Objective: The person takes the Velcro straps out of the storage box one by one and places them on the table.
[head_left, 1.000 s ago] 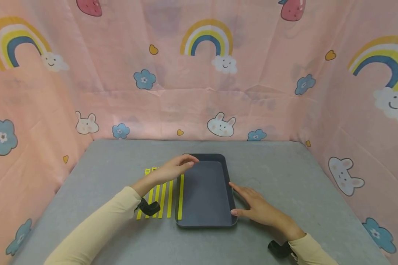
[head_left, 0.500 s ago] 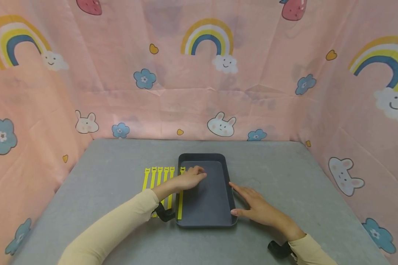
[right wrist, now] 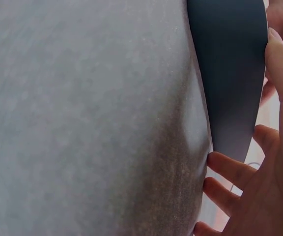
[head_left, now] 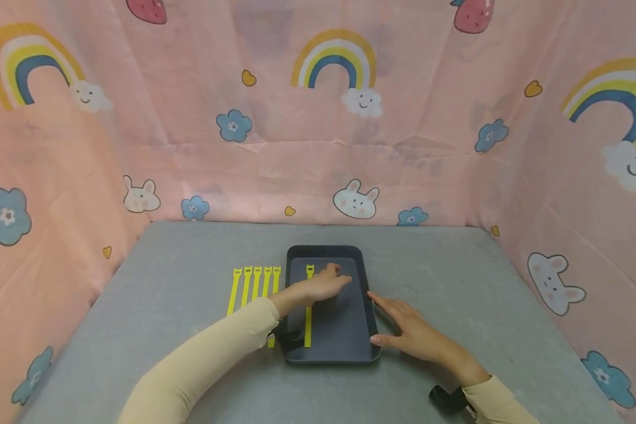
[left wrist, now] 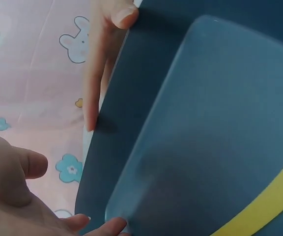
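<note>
A dark grey rectangular baking tray sits on the table. Inside it, left of the middle, lies a yellow strap with a slotted head, running front to back. My left hand reaches over the tray floor, with its wrist crossing above the strap. In the left wrist view its thumb stands apart from the fingers, and nothing is between them. My right hand rests against the tray's right side, fingertips and thumb at the rim. The right wrist view shows those fingers spread along the outer wall.
Several more yellow straps lie side by side left of the tray, partly hidden by the left sleeve. The grey table is enclosed by a pink printed curtain at the back and sides.
My left hand has moved right and a little toward me, farther over the tray. The strap in the tray has shifted right from the left wall. My right hand stays put.
</note>
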The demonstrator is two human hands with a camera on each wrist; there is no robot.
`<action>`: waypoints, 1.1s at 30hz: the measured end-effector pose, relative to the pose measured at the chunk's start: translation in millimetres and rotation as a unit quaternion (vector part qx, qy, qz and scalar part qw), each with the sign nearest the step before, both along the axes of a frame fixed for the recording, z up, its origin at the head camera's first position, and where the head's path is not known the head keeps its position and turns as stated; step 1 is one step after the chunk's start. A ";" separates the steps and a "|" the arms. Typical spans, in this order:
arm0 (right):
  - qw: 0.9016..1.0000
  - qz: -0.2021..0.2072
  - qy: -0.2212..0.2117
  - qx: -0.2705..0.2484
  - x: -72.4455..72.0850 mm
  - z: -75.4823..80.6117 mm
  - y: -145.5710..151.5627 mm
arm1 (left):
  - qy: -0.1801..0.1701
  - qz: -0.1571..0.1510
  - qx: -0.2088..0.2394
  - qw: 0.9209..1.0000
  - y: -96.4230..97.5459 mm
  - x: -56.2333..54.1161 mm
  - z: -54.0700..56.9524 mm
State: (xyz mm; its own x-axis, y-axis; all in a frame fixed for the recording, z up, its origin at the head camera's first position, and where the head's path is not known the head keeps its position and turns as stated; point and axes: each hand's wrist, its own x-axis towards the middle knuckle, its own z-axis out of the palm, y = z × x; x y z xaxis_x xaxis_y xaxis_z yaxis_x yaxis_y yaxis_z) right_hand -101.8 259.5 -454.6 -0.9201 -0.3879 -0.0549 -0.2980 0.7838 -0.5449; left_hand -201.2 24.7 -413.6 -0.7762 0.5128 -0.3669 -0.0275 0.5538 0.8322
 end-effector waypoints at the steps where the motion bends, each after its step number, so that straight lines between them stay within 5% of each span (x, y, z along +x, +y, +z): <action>1: 1.000 0.000 0.001 0.002 0.3 0.2 -0.2 | -0.002 -0.001 -0.002 1.000 3.6 -0.2 0.7; 15: 1.000 -0.005 -0.009 0.003 1.4 1.0 -1.0 | -0.016 0.006 0.019 1.000 22.9 -2.1 7.8; 21: 1.000 -0.006 -0.009 0.001 0.5 0.8 -0.6 | 0.060 0.013 0.108 0.992 7.8 -25.1 8.4; 26: 1.000 -0.008 -0.005 0.002 0.0 0.5 0.3 | 0.107 0.051 0.184 0.976 -7.3 -48.3 -9.0; 33: 1.000 -0.006 -0.004 0.006 0.4 -0.1 0.3 | 0.180 0.041 0.111 0.977 -21.0 -61.0 -33.9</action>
State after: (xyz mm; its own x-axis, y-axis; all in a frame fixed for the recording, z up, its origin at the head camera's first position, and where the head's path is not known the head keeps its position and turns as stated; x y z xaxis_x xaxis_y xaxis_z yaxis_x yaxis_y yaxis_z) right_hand -101.4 259.8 -454.6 -0.9239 -0.3768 -0.0669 -0.2847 0.7935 -0.5378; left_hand -262.3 3.7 -447.5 -0.8757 0.4802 0.0501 0.2520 0.3662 0.8958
